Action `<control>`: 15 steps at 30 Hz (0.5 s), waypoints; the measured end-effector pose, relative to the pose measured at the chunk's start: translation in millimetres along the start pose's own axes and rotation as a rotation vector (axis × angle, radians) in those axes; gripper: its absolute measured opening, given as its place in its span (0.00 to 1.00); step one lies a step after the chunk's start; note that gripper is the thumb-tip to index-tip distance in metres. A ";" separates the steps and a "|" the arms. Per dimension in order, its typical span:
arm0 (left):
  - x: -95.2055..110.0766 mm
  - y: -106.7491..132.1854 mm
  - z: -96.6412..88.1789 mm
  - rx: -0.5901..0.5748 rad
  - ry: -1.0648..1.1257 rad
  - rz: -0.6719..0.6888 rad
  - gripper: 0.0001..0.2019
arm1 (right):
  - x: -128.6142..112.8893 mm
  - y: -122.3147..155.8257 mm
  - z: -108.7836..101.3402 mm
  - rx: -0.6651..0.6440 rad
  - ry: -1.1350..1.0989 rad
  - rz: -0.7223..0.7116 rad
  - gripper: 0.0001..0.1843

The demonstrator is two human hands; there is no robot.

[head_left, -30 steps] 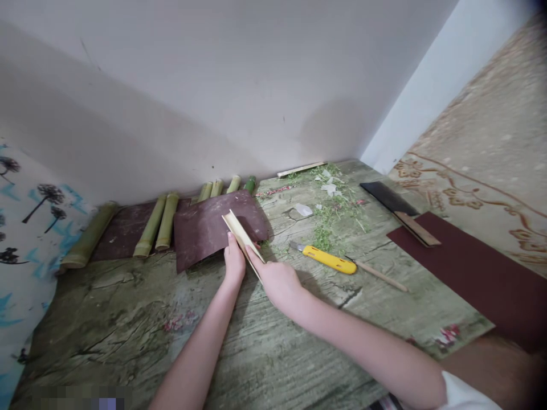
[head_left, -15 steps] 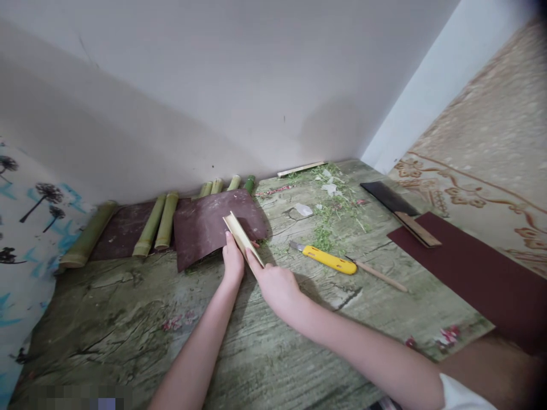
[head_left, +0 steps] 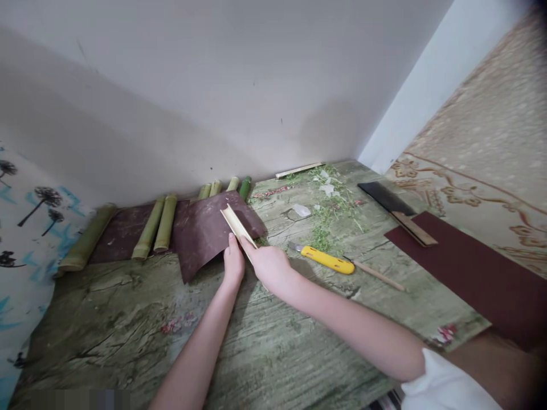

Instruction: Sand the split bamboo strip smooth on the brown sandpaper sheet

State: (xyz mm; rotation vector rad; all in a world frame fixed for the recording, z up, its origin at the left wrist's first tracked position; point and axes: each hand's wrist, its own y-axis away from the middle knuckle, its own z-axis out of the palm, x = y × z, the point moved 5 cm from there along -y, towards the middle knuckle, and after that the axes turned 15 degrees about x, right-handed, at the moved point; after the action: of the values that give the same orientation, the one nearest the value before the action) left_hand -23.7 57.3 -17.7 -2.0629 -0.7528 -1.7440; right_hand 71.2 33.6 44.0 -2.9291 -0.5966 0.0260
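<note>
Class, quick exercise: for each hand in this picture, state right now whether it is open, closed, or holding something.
Left hand: closed, holding the bamboo strip.
Right hand: closed, holding the same strip.

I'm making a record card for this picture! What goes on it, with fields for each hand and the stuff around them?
Left hand: holds a pale bamboo strip from below
Right hand: grips the same strip from the other side
Under the strip: brown abrasive sheet
Along the wall: green bamboo pieces
Right of the hands: yellow utility knife, thin wooden stick, green plant scraps
Far right: dark red abrasive sheet, black-bladed tool
</note>
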 end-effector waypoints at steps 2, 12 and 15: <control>4.7 3.3 1.7 -0.046 0.023 0.034 0.35 | -2.1 3.5 -0.4 0.025 0.015 0.018 0.30; 4.4 4.2 -1.3 -0.011 -0.018 -0.056 0.35 | -12.3 46.4 2.0 -0.042 0.057 0.048 0.30; -1.5 3.7 -1.4 0.003 0.025 -0.133 0.37 | -13.7 54.2 3.9 -0.021 0.087 0.053 0.32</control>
State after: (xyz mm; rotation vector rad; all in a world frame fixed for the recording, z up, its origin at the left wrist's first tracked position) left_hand -22.8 53.3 -18.7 -2.0273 -0.9033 -1.8339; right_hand 79.5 -20.5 31.8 -2.9485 -0.5087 -0.1013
